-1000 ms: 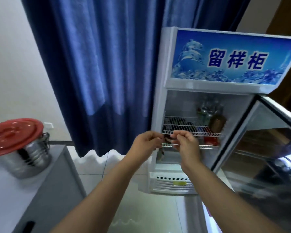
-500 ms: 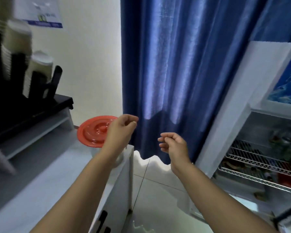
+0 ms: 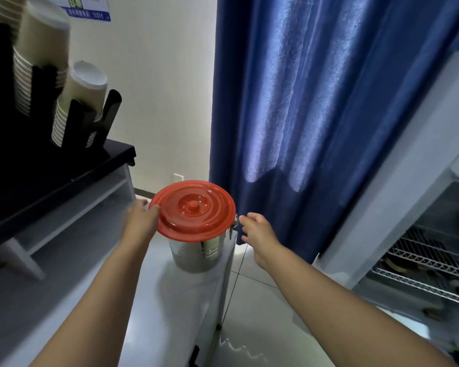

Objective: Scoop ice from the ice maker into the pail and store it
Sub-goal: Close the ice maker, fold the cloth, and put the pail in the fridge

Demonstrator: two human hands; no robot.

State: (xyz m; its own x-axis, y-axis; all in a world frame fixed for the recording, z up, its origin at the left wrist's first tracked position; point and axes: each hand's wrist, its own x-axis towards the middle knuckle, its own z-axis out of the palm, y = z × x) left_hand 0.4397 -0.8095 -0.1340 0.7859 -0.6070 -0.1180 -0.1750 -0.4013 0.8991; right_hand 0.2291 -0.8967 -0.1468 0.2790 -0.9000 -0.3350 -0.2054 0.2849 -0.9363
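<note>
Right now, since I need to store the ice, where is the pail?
Centre of the head view: the pail stands on the counter before the blue curtain, between the left hand and right hand.

Place: a drinks shop's back counter, as I read it.
Far left: stacked paper cups (image 3: pixel 37 41) in a black holder (image 3: pixel 44 88), above my steel counter (image 3: pixel 157 300).
Right: chiller (image 3: pixel 408 181), open, with wire shelves (image 3: pixel 429 258).
Far: blue curtain (image 3: pixel 316 102).

a big blue curtain (image 3: pixel 302 102) hangs by the white wall (image 3: pixel 164 88). stacks of paper cups (image 3: pixel 76 99) stand in a black holder (image 3: pixel 112 107) on a dark shelf (image 3: pixel 51 181). a small poster (image 3: pixel 88 8) is up high.
</note>
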